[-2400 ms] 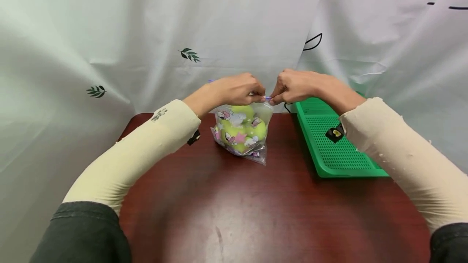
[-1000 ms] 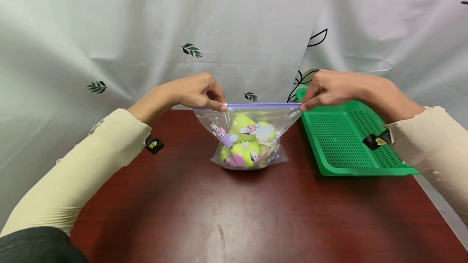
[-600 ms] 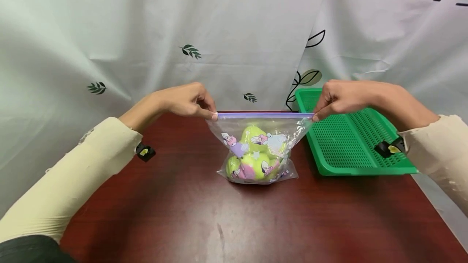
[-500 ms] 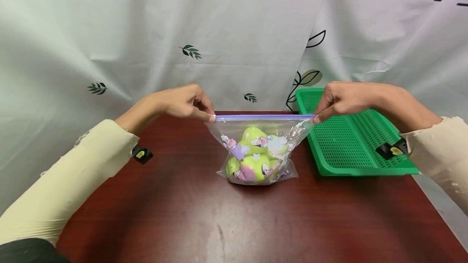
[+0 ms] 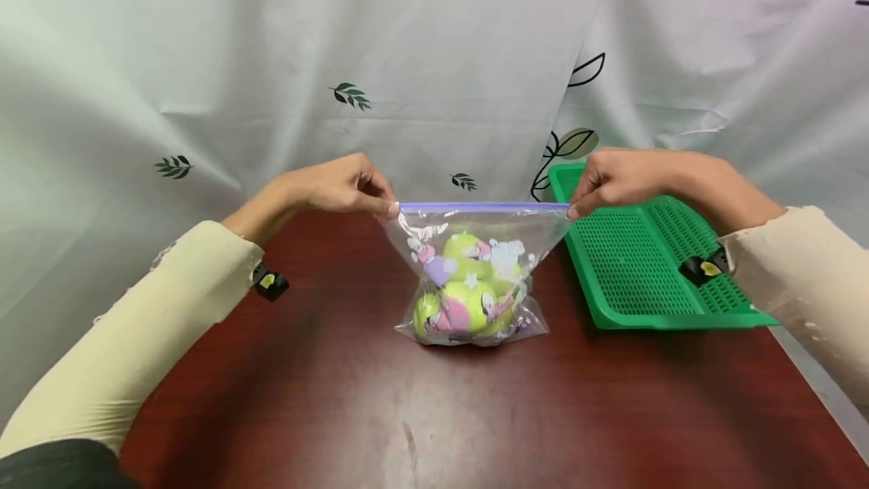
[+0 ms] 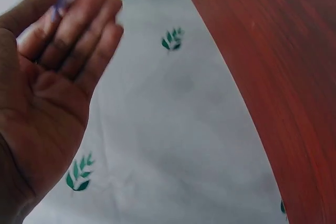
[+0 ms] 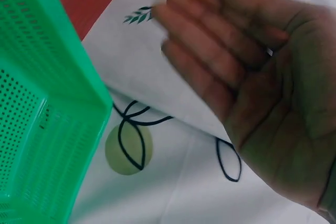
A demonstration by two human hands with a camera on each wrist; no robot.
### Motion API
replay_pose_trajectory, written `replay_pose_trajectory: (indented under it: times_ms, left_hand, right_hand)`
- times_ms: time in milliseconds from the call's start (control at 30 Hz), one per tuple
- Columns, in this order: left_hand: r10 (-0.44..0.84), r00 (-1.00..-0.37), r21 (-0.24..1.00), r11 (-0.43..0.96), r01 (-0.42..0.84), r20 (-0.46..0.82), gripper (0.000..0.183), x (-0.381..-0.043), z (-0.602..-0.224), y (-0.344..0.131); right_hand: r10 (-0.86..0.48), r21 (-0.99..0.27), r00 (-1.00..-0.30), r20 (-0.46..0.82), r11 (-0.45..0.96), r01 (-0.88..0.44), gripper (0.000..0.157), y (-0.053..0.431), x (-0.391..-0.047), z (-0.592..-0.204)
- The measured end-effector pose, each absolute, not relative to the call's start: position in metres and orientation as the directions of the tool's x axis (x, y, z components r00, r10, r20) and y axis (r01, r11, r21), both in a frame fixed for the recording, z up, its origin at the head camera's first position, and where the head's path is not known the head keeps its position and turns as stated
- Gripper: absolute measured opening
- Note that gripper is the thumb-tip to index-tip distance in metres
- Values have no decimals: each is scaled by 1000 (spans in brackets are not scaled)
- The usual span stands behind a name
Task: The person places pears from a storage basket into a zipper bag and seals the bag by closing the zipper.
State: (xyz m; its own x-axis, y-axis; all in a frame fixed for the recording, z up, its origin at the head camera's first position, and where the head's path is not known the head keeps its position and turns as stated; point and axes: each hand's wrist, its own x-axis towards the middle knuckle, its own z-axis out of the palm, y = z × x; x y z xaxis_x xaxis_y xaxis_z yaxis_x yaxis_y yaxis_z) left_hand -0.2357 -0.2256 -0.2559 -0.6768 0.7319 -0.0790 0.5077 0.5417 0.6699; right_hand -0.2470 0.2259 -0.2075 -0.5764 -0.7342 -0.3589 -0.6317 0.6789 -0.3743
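A clear zip bag [image 5: 468, 278] printed with pink and purple cartoon figures stands on the table, with several yellow-green round fruits [image 5: 468, 300] inside. Its purple zip strip [image 5: 482, 207] is stretched straight across the top. My left hand [image 5: 336, 183] pinches the strip's left end between thumb and forefinger. At the right end, my right hand [image 5: 627, 179] pinches the other corner the same way. Both wrist views show the palms, the left hand [image 6: 58, 82] and the right hand [image 7: 252, 72], with the purple strip between thumb and finger at the top.
A green perforated plastic basket [image 5: 624, 319] sits at the right of the dark red wooden table [image 5: 339, 398], beneath my right forearm. Behind the table hangs a white cloth [image 5: 407, 36] with leaf prints.
From close together at the strip, my hands have spread to its two ends, pulling it straight. The bag came nearer; in the last half second the right hand shifted slightly left and the strip rose slightly.
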Motion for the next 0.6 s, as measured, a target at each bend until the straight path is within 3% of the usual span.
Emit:
replay_pose_trajectory:
  times_ms: [167, 300, 367, 433, 600]
  left_hand:
    - [653, -757, 521, 651, 553, -13, 18, -264, -274, -213]
    - [613, -790, 453, 702, 549, 9, 23, -287, -296, -206]
    - [596, -803, 435, 720, 541, 11, 27, -297, -307, -203]
    - [576, -818, 413, 743, 527, 8, 28, -305, -317, -202]
    - [478, -878, 344, 829, 441, -25, 25, -315, -336, -201]
  right_hand:
    - [-705, -134, -647, -291, 700, -702, 22, 212, -268, -226]
    - [-667, -12, -695, -270, 724, -690, 46, 194, -282, -250]
    - [-639, 66, -717, -280, 732, -678, 50, 184, -288, -260]
    - [-619, 146, -734, -280, 728, -670, 44, 174, -294, -270]
    - [-579, 282, -772, -260, 719, -635, 10, 156, -305, -290]
